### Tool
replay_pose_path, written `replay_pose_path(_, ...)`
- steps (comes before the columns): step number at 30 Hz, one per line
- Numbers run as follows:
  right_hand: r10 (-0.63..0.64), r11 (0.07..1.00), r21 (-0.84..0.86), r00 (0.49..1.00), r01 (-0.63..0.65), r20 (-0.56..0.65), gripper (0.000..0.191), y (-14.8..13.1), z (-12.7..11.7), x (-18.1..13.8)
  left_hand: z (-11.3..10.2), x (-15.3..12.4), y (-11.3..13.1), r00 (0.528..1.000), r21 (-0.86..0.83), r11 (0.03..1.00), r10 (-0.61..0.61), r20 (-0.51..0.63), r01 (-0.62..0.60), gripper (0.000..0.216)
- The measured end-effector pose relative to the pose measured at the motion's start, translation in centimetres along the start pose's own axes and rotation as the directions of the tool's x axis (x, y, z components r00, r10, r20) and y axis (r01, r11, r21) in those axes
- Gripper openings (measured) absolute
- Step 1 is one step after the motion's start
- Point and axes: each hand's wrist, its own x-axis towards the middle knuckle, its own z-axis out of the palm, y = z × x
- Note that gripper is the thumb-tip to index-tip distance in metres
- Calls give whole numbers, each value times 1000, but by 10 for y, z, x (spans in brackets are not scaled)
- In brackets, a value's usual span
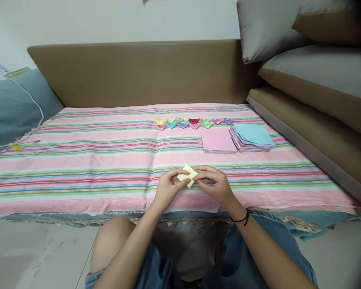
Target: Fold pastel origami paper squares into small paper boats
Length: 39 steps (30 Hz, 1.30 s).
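Observation:
A small pale yellow piece of folded paper [187, 173] is held just above the striped cloth, its corners pointing up and down like a diamond. My left hand [169, 185] pinches its left side between thumb and fingers. On the opposite side, my right hand [213, 182] grips the right corner with thumb and fingertips. Parts of the paper's edges are hidden behind the fingers. Beyond the hands, several small folded paper boats [194, 123] in various colours stand in rows. Closer to the right hand lies a pink stack of square paper [218, 140], beside a blue-topped paper stack [254, 135].
A pink striped cloth [78, 160] covers the seat. Behind it rises a brown backrest [138, 74]. Grey and brown cushions [315, 76] are piled at the right. A white cable [33, 98] runs over the blue cushion [15, 104] at the left.

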Motion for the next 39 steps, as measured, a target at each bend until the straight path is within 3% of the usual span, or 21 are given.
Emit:
replay_pose_path(5,6,1000,-19,999,-5,39,22,-3,1,0,0,0,0,1000,48,999,9,-18,-8,18)
replay_pose_path(8,134,983,119,990,-139,50,16,-2,1,-1,1,0,2,999,53,999,-5,-42,7,20)
replay_pose_path(12,437,791,421,891,-444,119,37,1,1,-2,2,1,1,998,65,998,0,-61,3,19)
replay_pose_path(15,538,707,471,833,-528,128,41,1,1,-1,1,1,-1,998,92,996,3,-59,3,18)
replay_pose_path(33,563,740,418,825,-527,45,33,0,3,1,2,-1,-5,999,93,996,-3,-50,8,19)
replay_pose_path(39,579,706,471,814,-529,45,36,1,5,0,4,0,-2,999,75,997,-15,-48,18,20)
